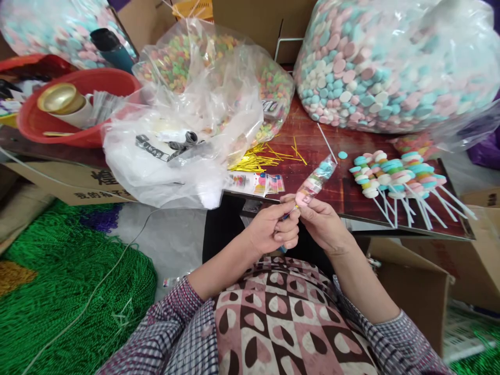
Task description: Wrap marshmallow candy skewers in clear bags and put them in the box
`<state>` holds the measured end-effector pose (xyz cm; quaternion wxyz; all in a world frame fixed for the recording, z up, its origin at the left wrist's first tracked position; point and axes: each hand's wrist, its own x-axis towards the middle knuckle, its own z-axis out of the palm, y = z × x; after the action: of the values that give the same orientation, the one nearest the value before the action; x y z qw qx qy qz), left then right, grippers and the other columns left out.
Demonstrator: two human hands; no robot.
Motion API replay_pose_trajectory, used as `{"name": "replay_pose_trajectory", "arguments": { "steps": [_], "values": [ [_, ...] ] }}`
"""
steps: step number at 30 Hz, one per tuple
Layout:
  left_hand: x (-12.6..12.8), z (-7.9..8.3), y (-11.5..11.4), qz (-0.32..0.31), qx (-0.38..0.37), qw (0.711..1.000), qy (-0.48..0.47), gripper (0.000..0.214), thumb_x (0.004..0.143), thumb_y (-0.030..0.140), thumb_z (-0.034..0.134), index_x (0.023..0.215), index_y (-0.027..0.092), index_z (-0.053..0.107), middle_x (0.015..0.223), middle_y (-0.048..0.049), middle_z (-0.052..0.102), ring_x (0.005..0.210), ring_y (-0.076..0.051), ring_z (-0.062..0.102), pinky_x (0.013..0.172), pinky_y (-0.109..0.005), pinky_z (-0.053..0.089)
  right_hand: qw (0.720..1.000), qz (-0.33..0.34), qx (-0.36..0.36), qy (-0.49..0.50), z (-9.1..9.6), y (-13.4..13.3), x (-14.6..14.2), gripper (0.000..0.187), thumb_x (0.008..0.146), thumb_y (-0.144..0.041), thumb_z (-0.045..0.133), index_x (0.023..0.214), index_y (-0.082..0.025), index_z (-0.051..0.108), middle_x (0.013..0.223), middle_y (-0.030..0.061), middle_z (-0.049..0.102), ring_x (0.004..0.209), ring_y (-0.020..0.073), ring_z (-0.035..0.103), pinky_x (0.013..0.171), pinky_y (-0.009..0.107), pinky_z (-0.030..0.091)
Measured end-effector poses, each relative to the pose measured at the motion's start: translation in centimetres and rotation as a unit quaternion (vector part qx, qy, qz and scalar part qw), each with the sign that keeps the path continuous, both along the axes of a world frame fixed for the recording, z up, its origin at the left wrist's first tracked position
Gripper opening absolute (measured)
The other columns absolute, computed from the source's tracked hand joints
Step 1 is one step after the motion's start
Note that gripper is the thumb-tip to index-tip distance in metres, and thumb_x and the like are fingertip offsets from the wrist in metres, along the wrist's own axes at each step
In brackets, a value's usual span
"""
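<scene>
Close together at the table's front edge, both my hands are closed on a wrapped marshmallow skewer point(314, 180). Pink, white and blue pieces show through its clear bag, which points up and to the right. My left hand point(275, 225) has its fingers curled round the gathered lower end, where a bit of gold twist tie shows. My right hand point(323, 224) pinches the bag just above that spot. Unwrapped marshmallow skewers point(398, 174) on white sticks lie in a pile to the right. Gold twist ties point(255, 158) and flat printed bags point(258, 183) lie to the left.
A large bag of marshmallows point(375, 67) stands at the back right. Bags of ring-shaped candies point(219, 62) and a crumpled white plastic bag point(172, 172) crowd the left. Beyond them is a red basin point(31, 117). A loose stick point(326, 140) lies near a blue marshmallow point(342, 155).
</scene>
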<state>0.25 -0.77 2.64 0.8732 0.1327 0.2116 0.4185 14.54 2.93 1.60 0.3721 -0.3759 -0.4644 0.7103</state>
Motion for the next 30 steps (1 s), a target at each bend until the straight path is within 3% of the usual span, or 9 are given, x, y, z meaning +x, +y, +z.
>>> {"name": "replay_pose_trajectory", "arguments": {
  "steps": [3,5,9,13,17,21,25,28,30],
  "values": [
    [0.6,0.0,0.1,0.046,-0.015,0.998,0.046,0.034,0.093,0.042,0.052,0.069,0.017,0.052,0.040,0.0113,0.023,0.030,-0.006,0.024,0.038,-0.019,0.036,0.993,-0.101,0.041,-0.035,-1.3,0.0,-0.7,0.020,0.072,-0.044,0.078,0.076,-0.024,0.074,0.075,-0.0002,0.070,0.070,0.0155,0.062,0.075,0.033,0.051],
    [1.0,-0.1,0.2,0.096,-0.020,0.991,0.092,0.038,0.089,0.049,0.056,0.070,0.017,0.050,0.040,0.0117,0.024,0.031,-0.005,0.026,0.039,-0.019,0.037,0.975,-0.150,0.120,-0.109,-1.8,-0.2,-1.0,0.018,0.078,-0.040,0.073,0.076,-0.023,0.073,0.074,-0.0002,0.069,0.069,0.0150,0.061,0.072,0.031,0.051],
    [1.8,-0.4,0.4,0.197,0.008,0.970,0.145,0.041,0.083,0.054,0.063,0.070,0.018,0.048,0.041,0.0120,0.027,0.033,-0.005,0.029,0.040,-0.020,0.039,0.893,-0.188,0.318,-0.258,-1.4,-0.4,-1.2,0.013,0.087,-0.029,0.063,0.081,-0.022,0.073,0.079,0.0016,0.070,0.075,0.0163,0.064,0.073,0.031,0.050],
    [2.2,-0.7,0.5,0.230,0.030,0.962,0.145,0.042,0.082,0.055,0.064,0.070,0.019,0.046,0.040,0.0125,0.027,0.033,-0.005,0.029,0.041,-0.021,0.039,0.832,-0.188,0.428,-0.298,-0.6,-0.4,-1.2,0.015,0.089,-0.024,0.060,0.079,-0.021,0.071,0.078,0.0024,0.072,0.075,0.0171,0.066,0.071,0.031,0.052],
    [1.8,-1.2,0.7,0.245,0.066,0.944,0.212,0.043,0.082,0.059,0.061,0.071,0.020,0.046,0.041,0.0124,0.029,0.033,-0.005,0.029,0.041,-0.021,0.038,0.828,-0.166,0.438,-0.307,-0.1,-0.4,-1.2,0.015,0.090,-0.026,0.060,0.081,-0.022,0.071,0.081,0.0034,0.074,0.075,0.0178,0.067,0.071,0.032,0.052],
    [0.9,-1.9,0.8,0.218,0.139,0.896,0.361,0.042,0.087,0.058,0.053,0.070,0.020,0.047,0.043,0.0098,0.035,0.038,-0.007,0.035,0.047,-0.023,0.039,0.835,-0.144,0.404,-0.344,0.5,-0.6,-1.4,0.016,0.088,-0.026,0.059,0.081,-0.021,0.071,0.075,0.0019,0.072,0.068,0.0165,0.066,0.069,0.030,0.051],
    [0.2,-1.9,0.6,0.207,0.204,0.849,0.442,0.032,0.090,0.051,0.053,0.086,0.019,0.058,0.069,0.0019,0.060,0.069,-0.013,0.058,0.073,-0.027,0.047,0.831,-0.169,0.383,-0.367,1.4,-1.1,-1.7,0.013,0.084,-0.021,0.058,0.074,-0.020,0.066,0.069,0.0003,0.069,0.062,0.0142,0.062,0.063,0.027,0.049],
    [-0.2,-1.1,0.8,0.218,0.227,0.885,0.343,0.036,0.086,0.041,0.061,0.117,0.022,0.058,0.111,-0.0046,0.067,0.111,-0.019,0.060,0.100,-0.034,0.042,0.817,-0.164,0.414,-0.368,2.2,-1.6,-1.8,0.012,0.081,-0.017,0.057,0.071,-0.021,0.064,0.067,-0.0010,0.068,0.061,0.0132,0.061,0.063,0.025,0.048],
    [-0.7,0.1,1.0,0.213,0.227,0.918,0.246,0.043,0.085,0.035,0.062,0.126,0.024,0.056,0.122,-0.0062,0.065,0.121,-0.022,0.057,0.105,-0.038,0.040,0.818,-0.143,0.424,-0.362,2.8,-1.9,-1.6,0.013,0.080,-0.016,0.057,0.069,-0.021,0.063,0.066,-0.0017,0.067,0.059,0.0125,0.060,0.061,0.024,0.047]
  ]
}}
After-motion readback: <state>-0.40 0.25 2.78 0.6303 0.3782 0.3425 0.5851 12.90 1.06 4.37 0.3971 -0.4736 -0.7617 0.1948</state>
